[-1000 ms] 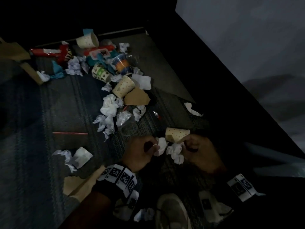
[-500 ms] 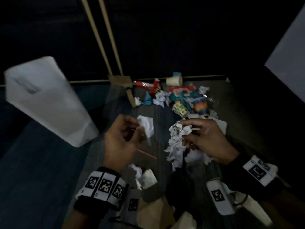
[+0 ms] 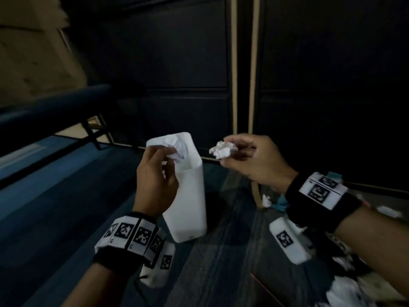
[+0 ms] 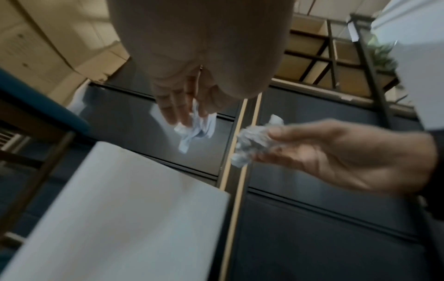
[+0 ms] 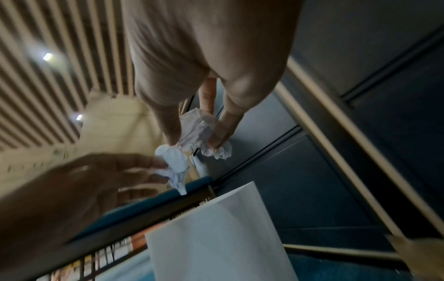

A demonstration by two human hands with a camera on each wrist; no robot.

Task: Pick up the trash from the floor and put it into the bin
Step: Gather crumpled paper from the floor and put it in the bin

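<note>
A tall white bin (image 3: pixel 190 200) stands on the dark carpet in front of me; its side also fills the lower part of the left wrist view (image 4: pixel 120 209) and right wrist view (image 5: pixel 216 237). My left hand (image 3: pixel 158 173) pinches a crumpled white paper (image 3: pixel 178 149) right over the bin's open top; that paper hangs from its fingertips (image 4: pixel 194 125). My right hand (image 3: pixel 250 160) holds a second crumpled white paper ball (image 3: pixel 223 150) just right of the bin's mouth, gripped between thumb and fingers (image 5: pixel 204 133).
More crumpled paper and scraps (image 3: pixel 345 291) lie on the floor at the lower right. Dark cabinet panels with two pale vertical strips (image 3: pixel 233 63) rise behind the bin. A blue seat edge on a black frame (image 3: pixel 55 103) stands at the left.
Both hands have risen from the floor litter and swung left to the bin, each carrying its paper. The view has turned away from the trash pile toward the bin.
</note>
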